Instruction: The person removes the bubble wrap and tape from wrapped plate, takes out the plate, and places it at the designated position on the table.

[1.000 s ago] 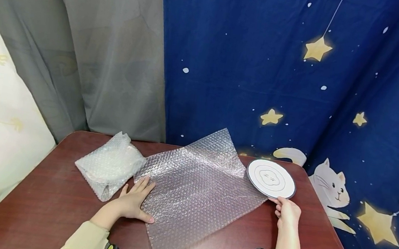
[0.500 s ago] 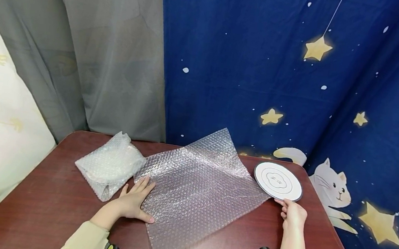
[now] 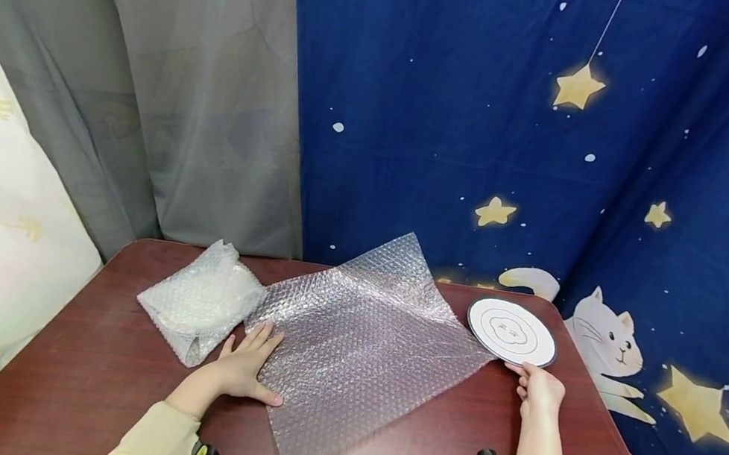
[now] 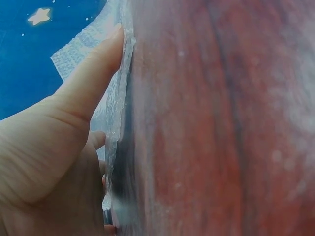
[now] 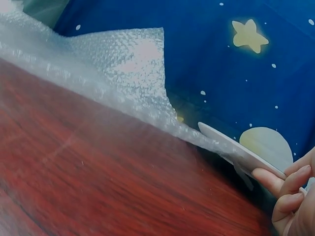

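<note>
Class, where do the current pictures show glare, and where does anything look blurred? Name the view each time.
Head view: white glare across the bubble wrap sheet, pale sheen on the table; left wrist view: table grain soft and blurred, whitish haze at right; right wrist view: bright glare on the sheet's far corner.

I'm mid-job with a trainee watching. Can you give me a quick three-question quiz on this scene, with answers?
1. True or false: the left hand rests on the clear, flat bubble-wrap sheet.

2. Multiple choice: in the head view, where does the right hand hold the round white plate with a dark rim?
A) At its far edge
B) At its near edge
C) At its centre

3. Fill in the blank: in the head view, the whitish bubble-wrapped bundle lies on the glossy red-brown table, to the ____ of the sheet.

Key: 1. True. 2. B. 3. left.
</note>
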`<state>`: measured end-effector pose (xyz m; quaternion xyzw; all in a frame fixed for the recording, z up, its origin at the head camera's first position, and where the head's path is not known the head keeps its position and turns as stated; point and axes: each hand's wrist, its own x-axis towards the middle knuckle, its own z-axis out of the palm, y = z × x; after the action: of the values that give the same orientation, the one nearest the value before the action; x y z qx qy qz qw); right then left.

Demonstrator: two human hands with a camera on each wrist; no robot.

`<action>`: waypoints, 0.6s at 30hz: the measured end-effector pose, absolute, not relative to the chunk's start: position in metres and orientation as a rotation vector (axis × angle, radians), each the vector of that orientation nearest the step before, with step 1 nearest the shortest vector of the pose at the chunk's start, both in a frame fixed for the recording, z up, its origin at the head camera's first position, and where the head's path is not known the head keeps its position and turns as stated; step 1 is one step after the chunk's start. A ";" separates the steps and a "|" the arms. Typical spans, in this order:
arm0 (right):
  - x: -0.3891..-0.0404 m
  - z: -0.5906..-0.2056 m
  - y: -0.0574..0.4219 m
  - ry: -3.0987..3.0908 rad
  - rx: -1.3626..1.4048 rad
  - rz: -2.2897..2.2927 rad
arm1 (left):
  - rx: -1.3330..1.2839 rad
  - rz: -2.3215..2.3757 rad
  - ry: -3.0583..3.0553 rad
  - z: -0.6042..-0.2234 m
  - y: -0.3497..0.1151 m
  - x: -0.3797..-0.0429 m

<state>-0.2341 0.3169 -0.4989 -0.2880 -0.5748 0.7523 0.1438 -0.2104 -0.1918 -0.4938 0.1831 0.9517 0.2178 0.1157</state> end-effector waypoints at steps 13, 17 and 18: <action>-0.239 -0.498 0.332 -1.682 -0.908 2.153 | 0.532 0.628 2.784 -0.493 -0.191 -0.210; -0.240 -0.498 0.336 -1.736 -0.877 2.126 | 0.531 0.642 2.773 -0.492 -0.190 -0.210; -0.241 -0.498 0.337 -1.741 -0.871 2.122 | 0.531 0.641 2.772 -0.492 -0.190 -0.210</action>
<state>-0.2405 0.3370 -0.4980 -0.2998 -0.5996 0.7305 0.1306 -0.2097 -0.1902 -0.4919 0.1821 0.9505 0.2196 0.1235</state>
